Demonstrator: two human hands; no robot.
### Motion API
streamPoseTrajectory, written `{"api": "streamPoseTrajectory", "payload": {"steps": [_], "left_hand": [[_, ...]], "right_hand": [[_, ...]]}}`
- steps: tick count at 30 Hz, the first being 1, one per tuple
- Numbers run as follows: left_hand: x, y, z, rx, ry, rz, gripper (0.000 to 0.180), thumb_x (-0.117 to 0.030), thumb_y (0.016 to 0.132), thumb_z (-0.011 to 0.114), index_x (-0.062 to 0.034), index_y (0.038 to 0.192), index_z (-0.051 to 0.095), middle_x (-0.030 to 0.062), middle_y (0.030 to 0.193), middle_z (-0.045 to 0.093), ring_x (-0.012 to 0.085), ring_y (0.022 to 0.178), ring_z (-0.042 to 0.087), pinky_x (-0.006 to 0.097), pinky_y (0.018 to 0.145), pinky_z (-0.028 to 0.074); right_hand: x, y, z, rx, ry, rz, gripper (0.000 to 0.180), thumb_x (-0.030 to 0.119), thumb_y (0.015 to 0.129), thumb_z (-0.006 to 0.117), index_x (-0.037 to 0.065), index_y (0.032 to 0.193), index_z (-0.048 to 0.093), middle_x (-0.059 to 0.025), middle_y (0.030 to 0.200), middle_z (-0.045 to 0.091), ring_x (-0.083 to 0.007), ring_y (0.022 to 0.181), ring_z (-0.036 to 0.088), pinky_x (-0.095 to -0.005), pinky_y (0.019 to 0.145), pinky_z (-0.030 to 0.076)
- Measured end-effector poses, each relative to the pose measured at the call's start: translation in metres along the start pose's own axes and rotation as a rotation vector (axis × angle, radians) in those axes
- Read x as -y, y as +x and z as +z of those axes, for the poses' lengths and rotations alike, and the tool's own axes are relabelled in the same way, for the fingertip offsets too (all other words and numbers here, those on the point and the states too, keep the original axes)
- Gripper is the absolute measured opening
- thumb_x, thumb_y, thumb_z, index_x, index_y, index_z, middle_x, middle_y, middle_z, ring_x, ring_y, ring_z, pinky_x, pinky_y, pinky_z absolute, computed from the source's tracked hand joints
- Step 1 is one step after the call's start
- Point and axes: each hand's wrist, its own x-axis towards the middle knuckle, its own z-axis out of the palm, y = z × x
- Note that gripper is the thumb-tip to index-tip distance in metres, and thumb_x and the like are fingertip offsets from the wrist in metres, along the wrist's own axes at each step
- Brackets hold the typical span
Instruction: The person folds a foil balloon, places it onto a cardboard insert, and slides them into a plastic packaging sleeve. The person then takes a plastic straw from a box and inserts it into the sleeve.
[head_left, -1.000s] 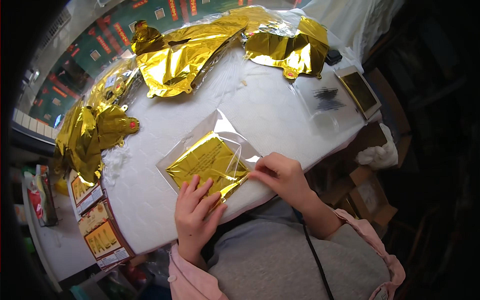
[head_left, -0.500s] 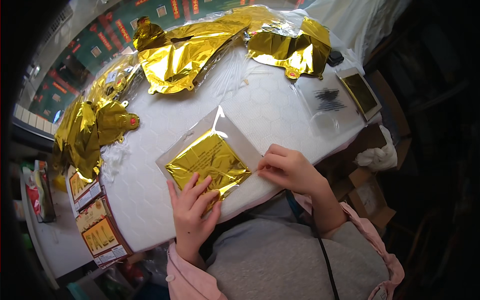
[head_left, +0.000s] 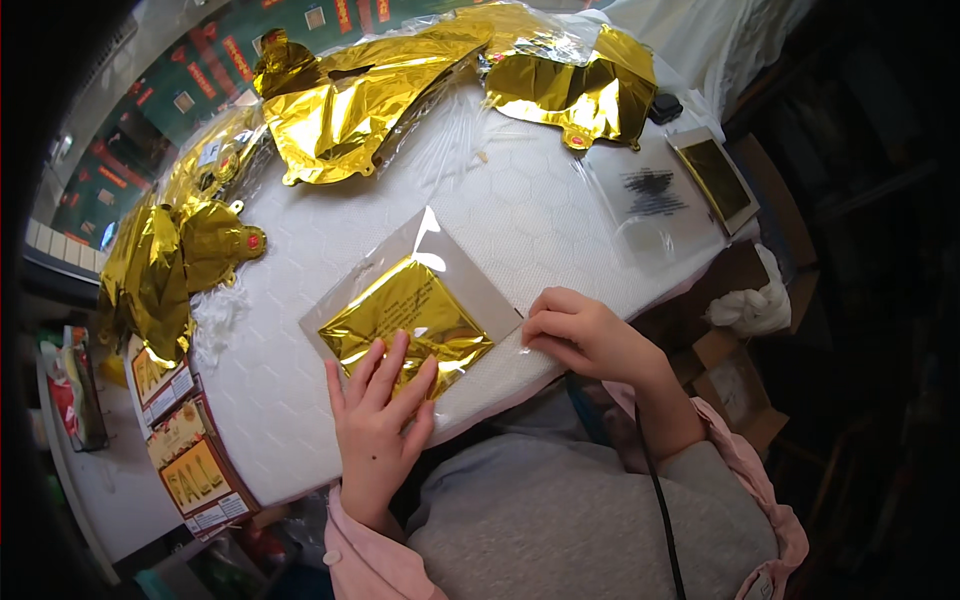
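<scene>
White counter (head_left: 560,200), gold foil balloons (head_left: 350,100) heaped at its far edge. Clear bag (head_left: 415,300) holding folded gold foil (head_left: 405,320) lies near me. Left hand (head_left: 380,420) flat on foil, fingers spread; right hand (head_left: 580,335) fingers pinch the bag's edge.

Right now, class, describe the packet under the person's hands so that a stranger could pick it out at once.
Start at the white table and come to its near edge. There the left hand lies flat on a clear plastic packet and the right hand presses its corner. Unlike the loose, crumpled gold foil balloons farther back, its gold foil is folded flat and square inside.
</scene>
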Motion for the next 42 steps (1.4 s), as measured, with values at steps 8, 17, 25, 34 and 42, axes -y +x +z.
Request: {"api": "streamPoseTrajectory", "payload": {"steps": [8, 17, 25, 34, 42], "left_hand": [[-0.003, 0.001, -0.004, 0.016, 0.006, -0.015, 0.046, -0.018, 0.084, 0.073, -0.0236, 0.13, 0.075, 0.0058, 0.154, 0.058, 0.0314, 0.143, 0.05, 0.063, 0.124, 0.02], [-0.002, 0.001, -0.003, 0.018, 0.002, -0.012, 0.046, -0.017, 0.084, 0.073, -0.0236, 0.13, 0.075, 0.0056, 0.154, 0.058, 0.0314, 0.143, 0.05, 0.064, 0.124, 0.019], [-0.002, 0.001, -0.003, 0.025, 0.004, -0.008, 0.047, -0.017, 0.084, 0.074, -0.0232, 0.13, 0.075, 0.0062, 0.155, 0.057, 0.032, 0.143, 0.05, 0.064, 0.124, 0.019], [-0.002, 0.001, -0.003, 0.05, 0.019, 0.005, 0.048, -0.017, 0.084, 0.075, -0.0235, 0.131, 0.074, 0.0065, 0.156, 0.056, 0.0318, 0.143, 0.049, 0.065, 0.124, 0.019], [-0.003, 0.002, -0.008, 0.086, -0.002, 0.024, 0.044, -0.016, 0.085, 0.074, -0.022, 0.129, 0.076, 0.0068, 0.156, 0.056, 0.033, 0.144, 0.049, 0.064, 0.124, 0.018]], "right_hand": [[0.002, -0.002, -0.004, 0.066, -0.052, -0.057, 0.008, 0.006, 0.097, 0.069, 0.001, 0.104, 0.068, -0.0125, 0.105, 0.062, -0.0289, 0.094, 0.064, -0.0337, 0.085, 0.053], [-0.001, 0.001, 0.001, -0.016, -0.1, -0.12, 0.011, 0.007, 0.092, 0.074, 0.001, 0.099, 0.068, -0.0103, 0.098, 0.064, -0.0293, 0.091, 0.067, -0.0361, 0.079, 0.055], [0.002, -0.005, 0.008, -0.081, -0.396, -0.239, 0.011, 0.005, 0.088, 0.077, 0.001, 0.096, 0.07, -0.0096, 0.095, 0.066, -0.028, 0.087, 0.068, -0.0355, 0.076, 0.057], [0.006, -0.009, 0.015, -0.105, -0.469, -0.233, 0.02, 0.004, 0.082, 0.073, 0.002, 0.101, 0.066, -0.0108, 0.098, 0.065, -0.0273, 0.091, 0.066, -0.0355, 0.078, 0.057], [0.028, -0.025, 0.018, -0.064, -0.628, -0.289, 0.032, 0.006, 0.074, 0.07, 0.0, 0.105, 0.064, -0.0097, 0.102, 0.064, -0.0256, 0.089, 0.065, -0.0347, 0.08, 0.056]]}}
